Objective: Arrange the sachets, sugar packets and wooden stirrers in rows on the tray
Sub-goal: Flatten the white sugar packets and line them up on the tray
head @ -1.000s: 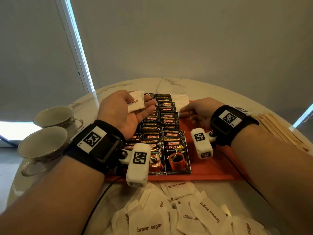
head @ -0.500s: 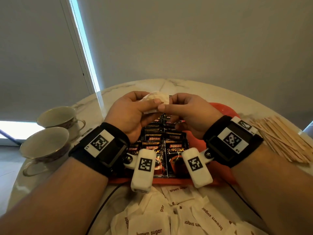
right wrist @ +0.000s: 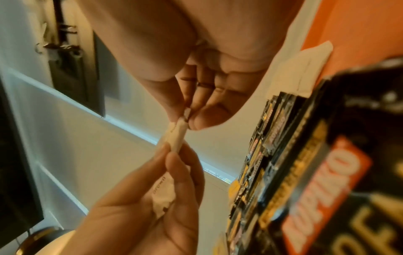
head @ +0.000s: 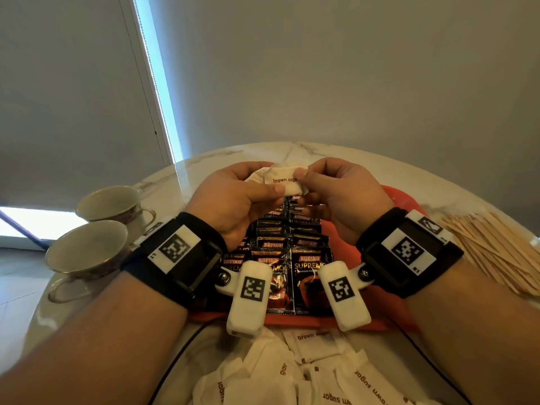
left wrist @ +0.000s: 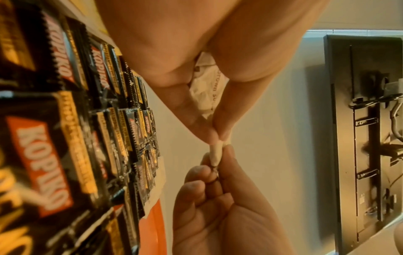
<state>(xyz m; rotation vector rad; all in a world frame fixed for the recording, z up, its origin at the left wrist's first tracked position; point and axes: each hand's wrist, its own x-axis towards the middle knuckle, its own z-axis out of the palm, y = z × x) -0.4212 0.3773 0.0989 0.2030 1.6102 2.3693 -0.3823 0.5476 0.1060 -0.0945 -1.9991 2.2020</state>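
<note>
Both hands, left hand [head: 233,197] and right hand [head: 339,197], pinch 1 sugar packet [head: 285,182] above the tray [head: 400,197]

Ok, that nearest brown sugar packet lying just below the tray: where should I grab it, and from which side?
Pinch the flat packet by its near short edge, coming from the person's side with the right hand. It overlaps the loose packets in front, so that edge looks liftable; the tray rim crowds the far edge.

Left hand [head: 233,197]: raised at 11 o'clock, thumb and fingers pinched together.
Right hand [head: 336,197]: raised at 1 o'clock, thumb and forefinger pinched.
Forearms: both angled inward, fingertips nearly met.
</note>
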